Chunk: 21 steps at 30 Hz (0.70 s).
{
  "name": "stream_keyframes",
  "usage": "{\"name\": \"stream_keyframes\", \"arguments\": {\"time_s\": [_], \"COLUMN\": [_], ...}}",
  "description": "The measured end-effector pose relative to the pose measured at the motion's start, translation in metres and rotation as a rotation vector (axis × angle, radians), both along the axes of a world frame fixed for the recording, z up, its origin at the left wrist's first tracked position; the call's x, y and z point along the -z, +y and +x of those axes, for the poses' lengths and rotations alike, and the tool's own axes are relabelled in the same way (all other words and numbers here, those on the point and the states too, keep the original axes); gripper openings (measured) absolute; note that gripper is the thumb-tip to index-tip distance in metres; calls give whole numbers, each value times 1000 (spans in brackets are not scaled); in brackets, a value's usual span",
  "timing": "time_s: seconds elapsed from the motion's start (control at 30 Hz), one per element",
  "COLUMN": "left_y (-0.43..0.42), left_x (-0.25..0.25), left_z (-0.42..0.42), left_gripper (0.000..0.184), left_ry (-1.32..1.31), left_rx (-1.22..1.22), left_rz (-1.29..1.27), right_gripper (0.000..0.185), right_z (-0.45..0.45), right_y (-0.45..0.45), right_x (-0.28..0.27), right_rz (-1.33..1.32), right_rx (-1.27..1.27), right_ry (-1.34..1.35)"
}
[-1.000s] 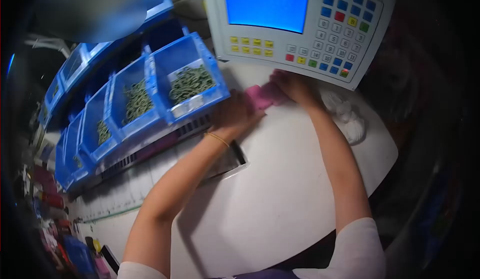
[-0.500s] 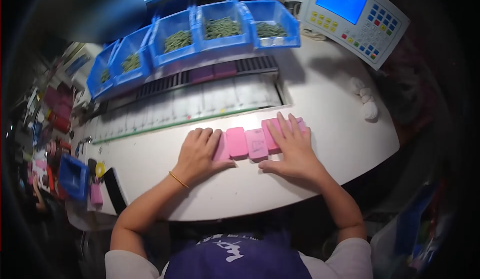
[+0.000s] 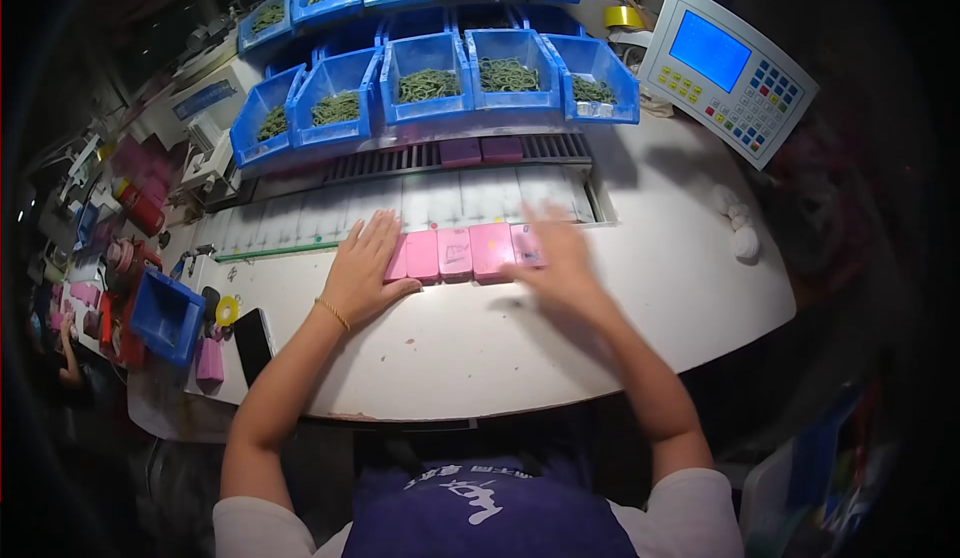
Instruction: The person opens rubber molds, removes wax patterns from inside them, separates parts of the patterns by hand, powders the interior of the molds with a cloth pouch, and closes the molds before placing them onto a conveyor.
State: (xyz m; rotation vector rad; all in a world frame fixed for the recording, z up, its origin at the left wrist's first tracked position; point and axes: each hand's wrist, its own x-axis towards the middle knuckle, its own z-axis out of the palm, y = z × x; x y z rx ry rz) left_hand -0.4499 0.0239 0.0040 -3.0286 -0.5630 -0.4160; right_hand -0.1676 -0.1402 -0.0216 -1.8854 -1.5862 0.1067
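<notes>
Several pink rectangular blocks (image 3: 455, 254) stand side by side in a row along the front edge of the white lined panel (image 3: 350, 210). Some have dark marks drawn on top. At the row's left end lies my left hand (image 3: 362, 268), fingers stretched out and thumb along the near side, touching the end block. My right hand (image 3: 560, 258) is over the right end, partly covering the last block; its fingers are extended but blurred by motion, and its thumb reaches to the near edge of the row.
Blue bins (image 3: 425, 78) with green pieces stand in tiers behind the panel. Two darker pink blocks (image 3: 480, 151) sit on a slatted strip (image 3: 400, 163). A control panel with a blue screen (image 3: 710, 48) stands right. A phone (image 3: 253, 346) and blue tray (image 3: 168, 313) are left.
Both hands and the row of pink blocks have moved away from me, up against the lined panel. The blocks now form a straighter line. My head view has shifted.
</notes>
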Motion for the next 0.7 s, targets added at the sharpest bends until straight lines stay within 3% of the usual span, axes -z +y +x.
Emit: {"name": "stream_keyframes", "arguments": {"time_s": [0.07,0.1,0.13,0.17,0.23,0.27,0.33,0.4,0.47,0.63,0.7], "left_y": [-34,-53,-73,-94,-133,-151,-189,-212,-216,-230,-235], "left_x": [-7,-7,-8,-8,-11,-2,12,21,36,48,65], "left_z": [-4,-5,-5,-5,-2,-5,-14,-24,-36,-76,-90], "left_gripper": [84,84,76,69,43,33,20,17,17,13,16], "left_ry": [-74,-74,-97,-119,-186,-255,-339,-352,-324,-233,72], "left_rx": [-141,-137,-86,-36,159,277,441,480,341,60,-208], "left_rz": [-13,-22,-97,-172,-224,-313,-432,-471,-472,-363,-296], "right_gripper": [81,77,72,68,62,62,56,56,55,62,69], "right_z": [60,110,163,176,236,261,292,286,273,217,172], "right_y": [-43,-61,-87,-110,-151,-168,-190,-190,-182,-165,-152], "right_x": [-16,-14,0,-27,-21,-18,-12,-8,-2,13,10], "right_rz": [44,-120,-44,-84,-238,-241,-356,-271,-183,-155,-119], "right_rx": [298,485,629,804,1045,1045,983,987,988,1061,1027], "right_ry": [-222,-312,-457,-569,-724,-731,-235,-204,-163,-344,-704]}}
